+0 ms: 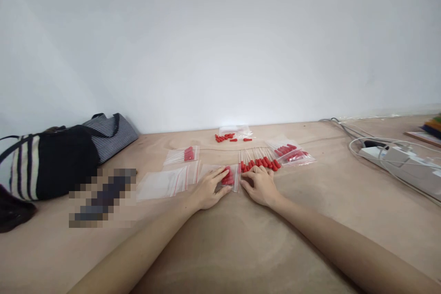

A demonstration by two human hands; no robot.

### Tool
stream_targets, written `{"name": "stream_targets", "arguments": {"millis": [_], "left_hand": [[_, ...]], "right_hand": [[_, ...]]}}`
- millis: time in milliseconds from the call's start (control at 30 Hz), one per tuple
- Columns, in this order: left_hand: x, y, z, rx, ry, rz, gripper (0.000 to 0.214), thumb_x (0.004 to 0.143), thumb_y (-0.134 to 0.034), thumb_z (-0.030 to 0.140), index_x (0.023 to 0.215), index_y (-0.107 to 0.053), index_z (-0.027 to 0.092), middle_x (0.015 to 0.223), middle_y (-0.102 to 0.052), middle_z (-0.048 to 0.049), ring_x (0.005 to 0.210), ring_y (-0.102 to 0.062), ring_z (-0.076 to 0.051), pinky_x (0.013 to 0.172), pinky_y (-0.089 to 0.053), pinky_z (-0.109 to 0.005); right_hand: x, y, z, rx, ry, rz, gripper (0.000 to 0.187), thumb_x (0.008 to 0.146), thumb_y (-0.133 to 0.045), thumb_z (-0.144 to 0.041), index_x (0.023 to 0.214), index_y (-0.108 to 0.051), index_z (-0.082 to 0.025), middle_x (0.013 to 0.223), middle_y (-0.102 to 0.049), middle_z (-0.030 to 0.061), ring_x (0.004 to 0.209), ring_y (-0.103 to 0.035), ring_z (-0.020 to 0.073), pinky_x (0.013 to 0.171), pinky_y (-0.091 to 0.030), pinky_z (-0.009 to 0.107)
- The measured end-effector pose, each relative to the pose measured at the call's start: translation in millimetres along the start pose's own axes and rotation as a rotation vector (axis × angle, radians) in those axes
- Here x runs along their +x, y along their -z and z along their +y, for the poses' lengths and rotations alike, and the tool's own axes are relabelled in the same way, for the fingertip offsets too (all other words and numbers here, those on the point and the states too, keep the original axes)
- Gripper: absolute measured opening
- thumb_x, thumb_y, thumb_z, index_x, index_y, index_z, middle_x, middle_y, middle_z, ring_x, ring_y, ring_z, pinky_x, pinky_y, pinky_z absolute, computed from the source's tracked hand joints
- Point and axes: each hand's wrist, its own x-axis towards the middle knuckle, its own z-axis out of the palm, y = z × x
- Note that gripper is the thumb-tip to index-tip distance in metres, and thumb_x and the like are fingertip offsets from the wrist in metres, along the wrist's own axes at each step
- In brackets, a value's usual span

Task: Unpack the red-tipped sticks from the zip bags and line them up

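Observation:
My left hand (208, 192) lies over a clear zip bag (236, 179) with a red line along its right edge. Inside it are red-tipped sticks (227, 176), between my spread thumb and fingers. Just right of that edge, my right hand (260, 186) rests with bent fingers, thumb and forefinger apart; whether they touch the bag is unclear. Beyond its knuckles lies a row of loose sticks with red heads (260, 163), pale shafts pointing away. Flat zip bags (160, 183) overlap to the left. Behind them sits a filled bag (188, 154); more filled bags (292, 152) lie at right.
Red pieces (224, 137) and a clear bag (234, 129) lie near the wall. A black bag with white stripes (65, 161) and a striped pouch (112, 135) stand left, near a blurred dark item (106, 197). White power strips (403, 165) and cables (354, 140) occupy the right.

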Motion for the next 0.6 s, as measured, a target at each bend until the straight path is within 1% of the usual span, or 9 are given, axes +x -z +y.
{"name": "stream_targets", "arguments": {"millis": [67, 167, 200, 267, 333, 400, 467, 500, 600], "left_hand": [[-0.8, -0.5, 0.7, -0.020, 0.011, 0.000, 0.049, 0.081, -0.047, 0.041, 0.125, -0.043, 0.019, 0.134, -0.038, -0.0081, 0.123, -0.035, -0.021, 0.101, -0.030, -0.039], [0.0, -2.6, 2.4, -0.062, -0.003, 0.044, 0.045, 0.081, -0.048, 0.039, 0.121, -0.047, 0.018, 0.131, -0.043, -0.0083, 0.120, -0.039, -0.021, 0.100, -0.031, -0.036], [1.7, -3.5, 3.6, -0.083, -0.010, 0.076, 0.041, 0.082, -0.047, 0.038, 0.118, -0.051, 0.018, 0.127, -0.047, -0.0082, 0.116, -0.042, -0.020, 0.098, -0.033, -0.035], [8.1, -5.3, 7.7, -0.120, 0.012, 0.155, 0.031, 0.083, -0.045, 0.037, 0.104, -0.059, 0.019, 0.111, -0.058, -0.0072, 0.104, -0.051, -0.019, 0.092, -0.037, -0.034], [18.1, -6.4, 14.0, -0.130, 0.102, 0.215, 0.028, 0.083, -0.044, 0.038, 0.084, -0.064, 0.018, 0.091, -0.064, -0.0060, 0.090, -0.056, -0.019, 0.083, -0.041, -0.033], [29.9, -6.5, 21.3, -0.117, 0.224, 0.220, 0.032, 0.078, -0.048, 0.043, 0.069, -0.063, 0.017, 0.077, -0.064, -0.0055, 0.080, -0.057, -0.020, 0.073, -0.042, -0.031], [40.7, -5.8, 27.8, -0.126, 0.342, 0.181, 0.034, 0.070, -0.055, 0.049, 0.061, -0.062, 0.017, 0.069, -0.064, -0.0050, 0.072, -0.057, -0.020, 0.064, -0.041, -0.028], [45.1, -5.3, 30.0, -0.141, 0.391, 0.155, 0.034, 0.067, -0.057, 0.049, 0.057, -0.062, 0.017, 0.065, -0.063, -0.0043, 0.067, -0.056, -0.019, 0.060, -0.039, -0.027], [53.4, -4.6, 30.6, -0.193, 0.472, 0.103, 0.026, 0.065, -0.058, 0.038, 0.048, -0.059, 0.017, 0.050, -0.058, -0.0012, 0.055, -0.053, -0.016, 0.053, -0.034, -0.024]], "right_hand": [[1.9, 0.3, -0.2, 0.050, -0.005, -0.037, 0.019, 0.080, -0.048, -0.030, 0.090, -0.064, -0.028, 0.081, -0.057, 0.0028, 0.084, -0.046, 0.0186, 0.073, -0.024, 0.035], [3.0, 0.5, -1.0, 0.106, 0.010, -0.038, 0.021, 0.081, -0.047, -0.026, 0.093, -0.063, -0.029, 0.083, -0.056, 0.0023, 0.084, -0.046, 0.0179, 0.073, -0.024, 0.035], [3.0, 0.6, -1.1, 0.113, 0.021, -0.031, 0.022, 0.081, -0.046, -0.025, 0.094, -0.063, -0.029, 0.083, -0.056, 0.0024, 0.084, -0.045, 0.0177, 0.073, -0.024, 0.035], [2.3, 0.8, -1.2, 0.101, 0.047, -0.022, 0.023, 0.081, -0.046, -0.024, 0.096, -0.063, -0.029, 0.084, -0.056, 0.0026, 0.084, -0.045, 0.0176, 0.073, -0.023, 0.034], [1.1, 1.4, -1.4, 0.073, 0.075, -0.027, 0.024, 0.080, -0.047, -0.022, 0.097, -0.062, -0.030, 0.084, -0.056, 0.0024, 0.083, -0.045, 0.0173, 0.072, -0.023, 0.034], [-0.3, 2.3, -1.8, 0.048, 0.094, -0.039, 0.024, 0.080, -0.046, -0.021, 0.096, -0.062, -0.030, 0.084, -0.056, 0.0021, 0.082, -0.045, 0.0169, 0.072, -0.023, 0.034], [-1.4, 3.3, -2.3, 0.034, 0.105, -0.050, 0.023, 0.080, -0.044, -0.020, 0.091, -0.063, -0.028, 0.084, -0.056, 0.0021, 0.083, -0.045, 0.0171, 0.071, -0.023, 0.033], [-1.9, 3.7, -2.4, 0.030, 0.110, -0.054, 0.023, 0.080, -0.044, -0.019, 0.089, -0.063, -0.027, 0.084, -0.055, 0.0021, 0.083, -0.044, 0.0172, 0.071, -0.023, 0.033], [-2.4, 4.2, -1.8, 0.026, 0.127, -0.060, 0.025, 0.079, -0.045, -0.019, 0.092, -0.063, -0.030, 0.084, -0.055, 0.0020, 0.083, -0.044, 0.0174, 0.071, -0.023, 0.033]]}}
